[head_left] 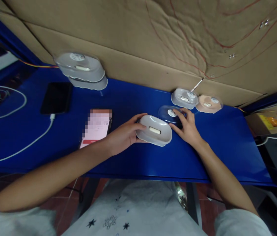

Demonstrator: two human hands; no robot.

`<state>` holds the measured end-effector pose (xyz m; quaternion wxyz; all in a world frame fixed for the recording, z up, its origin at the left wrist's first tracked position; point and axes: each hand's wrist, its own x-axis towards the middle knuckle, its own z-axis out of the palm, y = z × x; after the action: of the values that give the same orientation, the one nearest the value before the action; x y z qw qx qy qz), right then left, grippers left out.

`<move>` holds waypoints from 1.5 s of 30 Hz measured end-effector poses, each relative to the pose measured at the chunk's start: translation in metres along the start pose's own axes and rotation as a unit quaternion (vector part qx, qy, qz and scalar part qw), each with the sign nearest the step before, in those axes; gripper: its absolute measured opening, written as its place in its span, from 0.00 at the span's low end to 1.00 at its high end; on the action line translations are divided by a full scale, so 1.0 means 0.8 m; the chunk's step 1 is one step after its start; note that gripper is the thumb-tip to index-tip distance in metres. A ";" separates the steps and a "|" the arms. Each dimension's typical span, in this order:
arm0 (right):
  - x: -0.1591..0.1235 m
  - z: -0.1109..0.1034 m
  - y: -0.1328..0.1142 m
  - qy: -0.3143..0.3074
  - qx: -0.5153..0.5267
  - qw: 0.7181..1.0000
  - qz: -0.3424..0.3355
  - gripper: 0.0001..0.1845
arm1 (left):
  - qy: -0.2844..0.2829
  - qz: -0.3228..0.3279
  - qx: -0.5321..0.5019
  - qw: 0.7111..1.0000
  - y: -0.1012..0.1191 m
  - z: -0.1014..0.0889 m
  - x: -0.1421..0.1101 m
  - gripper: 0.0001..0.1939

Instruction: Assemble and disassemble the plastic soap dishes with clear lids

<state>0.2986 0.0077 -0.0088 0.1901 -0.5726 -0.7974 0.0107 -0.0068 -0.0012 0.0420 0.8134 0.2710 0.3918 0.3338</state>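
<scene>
My left hand (131, 132) is closed on the left end of a grey soap dish (161, 132), an oval tray with a cream oblong piece in its middle. The dish is tilted so that its inside faces me. Just behind and to the right, a clear lid (164, 111) with a round white sticker rests on the blue table. My right hand (186, 126) has its fingers on this lid, thumb at the near edge and fingertips by the sticker. Whether the right hand lifts it or only touches it, I cannot tell.
Lidded soap dishes, one grey (184, 99) and one pink (208, 104), stand against the cardboard wall (128, 55). Stacked grey dishes (82, 70) are at the back left. A lit phone (96, 126), a black phone (56, 97) and a white cable (47, 129) lie on the blue table (133, 164).
</scene>
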 end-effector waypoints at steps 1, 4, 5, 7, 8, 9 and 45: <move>-0.001 0.000 0.000 0.001 -0.003 1.000 0.002 0.37 | -0.002 -0.004 -0.004 1.000 0.000 0.001 0.000 0.30; 0.001 -0.001 0.002 -0.011 0.000 1.000 0.004 0.36 | -0.007 -0.005 -0.014 1.000 -0.001 0.001 -0.001 0.28; 0.002 -0.003 0.003 -0.010 0.017 1.000 0.005 0.37 | -0.009 -0.004 -0.016 1.000 -0.001 0.001 -0.001 0.28; 0.004 -0.007 0.002 0.013 0.084 0.996 0.026 0.36 | -0.010 0.001 -0.021 1.000 -0.002 0.001 -0.002 0.27; 0.004 -0.009 0.000 0.031 0.134 0.989 0.049 0.34 | -0.010 0.006 -0.024 1.000 -0.003 0.002 -0.003 0.27; 0.002 -0.011 -0.005 0.045 0.192 0.977 0.078 0.33 | -0.009 0.011 -0.029 0.999 -0.004 0.003 -0.004 0.27; -0.024 -0.012 -0.058 -0.048 0.066 0.978 -0.192 0.52 | -0.059 0.124 0.172 0.975 -0.015 -0.009 -0.001 0.24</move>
<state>0.2645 -0.0278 0.0054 0.1875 -0.3941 -0.8981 0.0543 -0.0090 -0.0084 0.0301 0.7283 0.4729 0.3582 0.3431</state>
